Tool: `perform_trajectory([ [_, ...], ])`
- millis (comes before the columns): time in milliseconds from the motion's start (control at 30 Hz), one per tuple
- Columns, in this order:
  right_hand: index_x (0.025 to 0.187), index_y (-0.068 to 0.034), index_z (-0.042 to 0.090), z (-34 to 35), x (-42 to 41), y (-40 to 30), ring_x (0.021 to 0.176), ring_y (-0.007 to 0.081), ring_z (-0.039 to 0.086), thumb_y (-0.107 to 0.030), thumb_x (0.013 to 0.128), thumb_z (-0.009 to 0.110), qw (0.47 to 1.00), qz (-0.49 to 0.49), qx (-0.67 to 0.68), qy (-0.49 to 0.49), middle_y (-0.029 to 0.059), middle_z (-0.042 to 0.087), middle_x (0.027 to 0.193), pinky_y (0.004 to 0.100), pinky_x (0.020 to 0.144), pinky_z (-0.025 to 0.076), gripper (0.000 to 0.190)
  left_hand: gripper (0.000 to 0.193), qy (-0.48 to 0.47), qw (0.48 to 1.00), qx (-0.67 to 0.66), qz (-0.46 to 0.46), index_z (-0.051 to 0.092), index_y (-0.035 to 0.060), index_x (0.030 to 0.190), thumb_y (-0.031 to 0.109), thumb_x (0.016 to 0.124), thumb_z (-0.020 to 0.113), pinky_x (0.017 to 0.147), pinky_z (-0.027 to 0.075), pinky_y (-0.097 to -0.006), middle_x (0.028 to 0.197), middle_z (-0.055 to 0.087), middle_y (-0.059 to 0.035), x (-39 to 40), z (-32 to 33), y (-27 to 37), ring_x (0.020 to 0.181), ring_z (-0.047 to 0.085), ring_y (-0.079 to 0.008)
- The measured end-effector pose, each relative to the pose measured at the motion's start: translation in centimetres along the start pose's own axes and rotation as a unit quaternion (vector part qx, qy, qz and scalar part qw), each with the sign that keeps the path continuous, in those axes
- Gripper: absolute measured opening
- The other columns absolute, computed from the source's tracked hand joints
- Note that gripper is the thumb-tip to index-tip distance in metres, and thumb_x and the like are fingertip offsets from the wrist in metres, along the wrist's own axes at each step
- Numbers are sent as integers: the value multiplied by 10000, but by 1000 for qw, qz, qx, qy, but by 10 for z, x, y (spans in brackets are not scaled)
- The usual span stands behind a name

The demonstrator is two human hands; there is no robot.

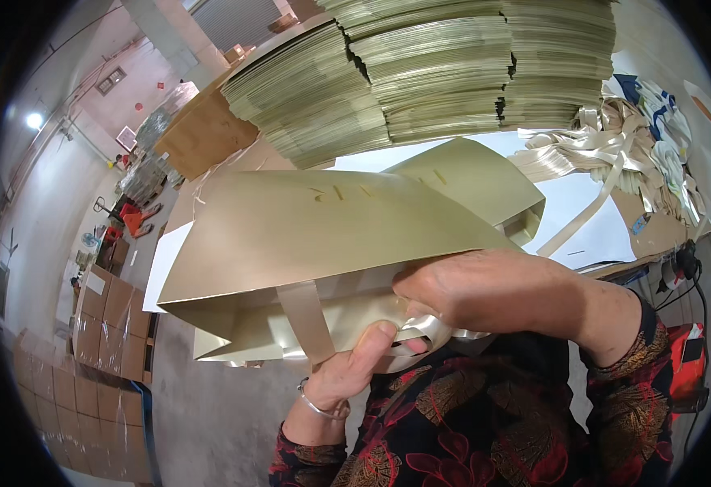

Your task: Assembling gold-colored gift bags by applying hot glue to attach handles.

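A gold paper bag (306, 219) lies on its side before me, its open mouth towards my body. My left hand (355, 365), with a bangle at the wrist, pinches a cream satin ribbon (306, 316) at the bag's mouth. My right hand (434, 283) reaches into the mouth, its fingers largely hidden by the bag and the ribbon loops; whether they grip anything does not show. Behind this bag rests another gold paper bag (483, 176).
Tall stacks of flat gold paper bags (440, 73) stand at the table's back. Loose cream ribbons (611, 146) lie in a heap at the right. A cardboard box (206, 131) is at the back left. Wrapped cartons (75, 414) and a red pallet jack (133, 219) stand on the floor.
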State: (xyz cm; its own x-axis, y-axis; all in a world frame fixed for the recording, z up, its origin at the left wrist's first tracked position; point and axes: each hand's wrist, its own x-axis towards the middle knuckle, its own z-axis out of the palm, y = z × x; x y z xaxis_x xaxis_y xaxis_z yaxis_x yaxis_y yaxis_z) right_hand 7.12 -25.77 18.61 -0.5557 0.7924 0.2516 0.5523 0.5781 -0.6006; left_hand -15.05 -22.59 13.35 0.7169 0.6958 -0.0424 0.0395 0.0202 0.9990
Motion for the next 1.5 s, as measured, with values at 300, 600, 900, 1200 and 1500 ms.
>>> perform_trajectory([
  [300, 772, 40, 502, 12, 9, 3, 736, 391, 606, -62, 815, 541, 998, 38, -31, -38, 230, 568, 721, 441, 653, 458, 118, 416, -3, 984, -177, -26, 578, -30, 1153, 350, 993, 527, 832, 518, -318, 1014, 650, -97, 4, 3, -33, 908, 633, -182],
  [600, 735, 46, 511, 17, 5, 13, 710, 365, 625, -6, 736, 576, 995, -16, -99, -10, 223, 575, 704, 411, 617, 482, 83, 51, 82, 993, -58, -54, 636, 20, 902, 8, 872, 596, 544, 371, -221, 778, 581, 56, 8, 8, -34, 658, 487, -27],
  [900, 759, 31, 544, 29, -1, 25, 679, 296, 630, -33, 729, 591, 984, -43, -163, 50, 173, 571, 704, 344, 614, 512, 85, 32, 107, 990, -14, -91, 638, 36, 884, 41, 853, 628, 523, 328, -231, 741, 538, 73, 8, 15, -27, 633, 442, -24],
  [1200, 755, 12, 531, 24, 2, 25, 676, 262, 629, -41, 718, 598, 986, -64, -153, 31, 143, 574, 707, 320, 597, 507, 93, 71, 116, 989, -34, -82, 637, 32, 919, 18, 854, 615, 546, 359, -232, 768, 559, 67, 8, 15, -28, 655, 470, -29],
  [1500, 729, -13, 515, 23, 5, 18, 645, 216, 632, -67, 728, 588, 974, -75, -209, 53, 118, 554, 667, 292, 577, 504, 91, 47, 130, 988, -53, -67, 634, 33, 889, 13, 854, 610, 532, 353, -227, 750, 560, 67, 9, 18, -25, 644, 464, -21],
])
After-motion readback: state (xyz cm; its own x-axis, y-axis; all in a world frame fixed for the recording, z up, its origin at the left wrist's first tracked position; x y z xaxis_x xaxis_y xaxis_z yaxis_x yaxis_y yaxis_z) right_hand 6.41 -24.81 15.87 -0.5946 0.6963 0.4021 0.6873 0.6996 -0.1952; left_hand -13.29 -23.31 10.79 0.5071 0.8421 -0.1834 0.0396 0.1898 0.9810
